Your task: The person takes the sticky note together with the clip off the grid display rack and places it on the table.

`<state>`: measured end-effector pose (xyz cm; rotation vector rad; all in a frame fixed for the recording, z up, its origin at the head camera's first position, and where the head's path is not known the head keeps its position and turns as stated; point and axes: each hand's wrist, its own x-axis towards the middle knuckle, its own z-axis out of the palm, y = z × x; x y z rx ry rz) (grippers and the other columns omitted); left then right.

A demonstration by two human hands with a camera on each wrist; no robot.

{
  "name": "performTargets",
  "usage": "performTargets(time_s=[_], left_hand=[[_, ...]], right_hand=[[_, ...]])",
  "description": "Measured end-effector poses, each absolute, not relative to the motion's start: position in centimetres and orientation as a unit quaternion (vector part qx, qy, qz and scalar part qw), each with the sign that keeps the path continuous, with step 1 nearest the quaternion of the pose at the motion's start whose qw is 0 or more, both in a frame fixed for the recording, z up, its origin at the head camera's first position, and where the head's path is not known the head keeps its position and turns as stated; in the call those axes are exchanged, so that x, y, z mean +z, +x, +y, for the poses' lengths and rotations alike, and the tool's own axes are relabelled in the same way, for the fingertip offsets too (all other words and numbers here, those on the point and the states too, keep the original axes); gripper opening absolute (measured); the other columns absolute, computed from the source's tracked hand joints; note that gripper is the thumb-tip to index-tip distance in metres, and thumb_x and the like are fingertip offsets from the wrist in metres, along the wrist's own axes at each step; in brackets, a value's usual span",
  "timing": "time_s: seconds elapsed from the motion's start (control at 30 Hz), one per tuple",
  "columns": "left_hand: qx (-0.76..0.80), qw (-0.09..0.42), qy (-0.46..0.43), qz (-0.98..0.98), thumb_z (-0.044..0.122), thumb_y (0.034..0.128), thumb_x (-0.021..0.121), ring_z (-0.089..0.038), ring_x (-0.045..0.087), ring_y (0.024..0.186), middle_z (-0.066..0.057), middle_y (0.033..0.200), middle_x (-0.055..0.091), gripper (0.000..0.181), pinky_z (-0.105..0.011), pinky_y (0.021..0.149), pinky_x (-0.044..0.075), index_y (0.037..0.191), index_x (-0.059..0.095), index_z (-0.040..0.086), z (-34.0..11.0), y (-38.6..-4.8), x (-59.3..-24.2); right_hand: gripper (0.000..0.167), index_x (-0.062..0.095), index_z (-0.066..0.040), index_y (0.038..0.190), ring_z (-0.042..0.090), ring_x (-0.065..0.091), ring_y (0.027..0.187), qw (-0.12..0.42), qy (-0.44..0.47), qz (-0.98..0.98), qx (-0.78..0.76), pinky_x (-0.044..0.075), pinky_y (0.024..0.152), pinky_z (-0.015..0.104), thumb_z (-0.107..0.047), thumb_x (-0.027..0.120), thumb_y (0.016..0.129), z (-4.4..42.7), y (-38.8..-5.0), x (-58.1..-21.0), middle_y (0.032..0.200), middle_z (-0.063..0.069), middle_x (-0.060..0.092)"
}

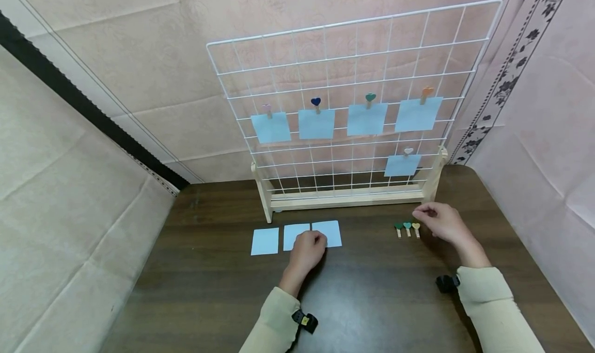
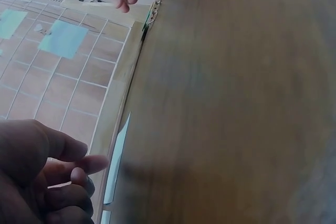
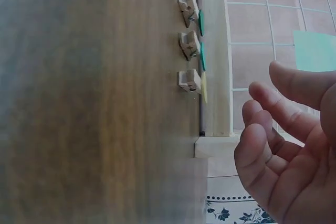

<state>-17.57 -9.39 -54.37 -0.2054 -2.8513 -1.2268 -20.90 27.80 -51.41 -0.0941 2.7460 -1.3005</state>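
Three blue paper squares lie in a row on the table: left (image 1: pixel 265 241), middle (image 1: pixel 294 234) and right (image 1: pixel 329 232). My left hand (image 1: pixel 307 252) is over the middle and right ones, its fingers loosely bent; no item shows between thumb and forefinger (image 2: pixel 50 174). Whether it touches the paper I cannot tell. Three heart clips, dark green (image 1: pixel 398 229), teal (image 1: pixel 407 228) and yellow (image 1: pixel 416 229), lie side by side at the right. Just right of the yellow clip (image 3: pixel 191 81), my right hand (image 1: pixel 441 223) has its thumb and loosely bent fingers apart, with nothing between them.
Behind the squares stands a white wire grid (image 1: pixel 355 56) on a wooden base (image 1: pixel 346 200). Four blue squares hang from it in a row by heart clips, and a fifth square (image 1: pixel 402 165) hangs lower right. Fabric walls (image 1: pixel 153 74) surround the brown table (image 1: pixel 200 291).
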Motion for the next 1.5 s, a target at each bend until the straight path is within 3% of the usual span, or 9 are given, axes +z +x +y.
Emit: performTargets(time_s=[0.23,0.5,0.83,1.1,1.27,1.5], left_hand=[[-0.395,0.005,-0.081,-0.915,0.019,0.1033,0.061,-0.007,0.056,0.071,0.009,0.078,0.066,0.021,-0.029,0.065,0.049,0.101,0.081,0.011,-8.4,-17.5,-54.1],[-0.422,0.014,-0.090,-0.902,0.019,0.1037,0.063,-0.001,0.055,0.068,0.007,0.088,0.071,0.020,-0.027,0.068,0.050,0.108,0.080,0.010,-7.2,-17.8,-54.2],[-0.472,0.039,-0.111,-0.874,0.014,0.1055,0.063,-0.002,0.052,0.057,-0.008,0.108,0.075,0.026,-0.027,0.064,0.049,0.127,0.072,0.002,-4.8,-18.0,-54.3],[-0.507,0.043,-0.113,-0.854,0.012,0.1058,0.062,-0.004,0.046,0.054,-0.010,0.115,0.076,0.030,-0.024,0.056,0.044,0.133,0.068,0.000,-3.3,-18.7,-54.0],[-0.537,0.022,-0.108,-0.837,0.013,0.1060,0.063,-0.003,0.053,0.059,-0.011,0.117,0.075,0.031,-0.024,0.061,0.050,0.133,0.068,0.000,-2.4,-19.1,-53.3],[-0.542,0.011,-0.097,-0.835,0.017,0.1065,0.063,-0.003,0.059,0.073,-0.010,0.122,0.075,0.031,-0.026,0.073,0.053,0.134,0.069,0.005,-1.3,-20.2,-52.2]], right_hand=[[0.047,0.065,0.009,0.131,0.027,0.064,0.078,0.055,-0.044,0.879,-0.471,0.058,0.062,0.035,-0.033,0.059,0.110,27.5,-21.0,-50.8,0.105,0.025,0.067],[0.049,0.061,0.013,0.134,0.028,0.063,0.075,0.056,-0.052,0.860,-0.504,0.060,0.064,0.038,-0.030,0.058,0.110,26.9,-21.0,-50.0,0.099,0.025,0.065],[0.045,0.064,0.007,0.135,0.023,0.066,0.077,0.008,-0.054,0.864,-0.501,0.061,0.065,0.037,-0.030,0.059,0.110,26.9,-21.1,-49.4,0.101,0.020,0.068],[0.040,0.066,0.003,0.134,0.017,0.065,0.070,-0.052,-0.070,0.867,-0.491,0.059,0.063,0.032,-0.028,0.060,0.110,26.4,-21.7,-48.8,0.099,0.015,0.070],[0.038,0.067,0.003,0.133,0.016,0.065,0.068,-0.073,-0.070,0.864,-0.493,0.058,0.061,0.029,-0.026,0.060,0.110,26.6,-22.0,-48.4,0.096,0.005,0.069],[0.041,0.062,0.006,0.137,0.015,0.065,0.064,-0.050,-0.064,0.848,-0.523,0.058,0.058,0.030,-0.025,0.059,0.110,26.7,-22.6,-47.4,0.080,0.001,0.067]])
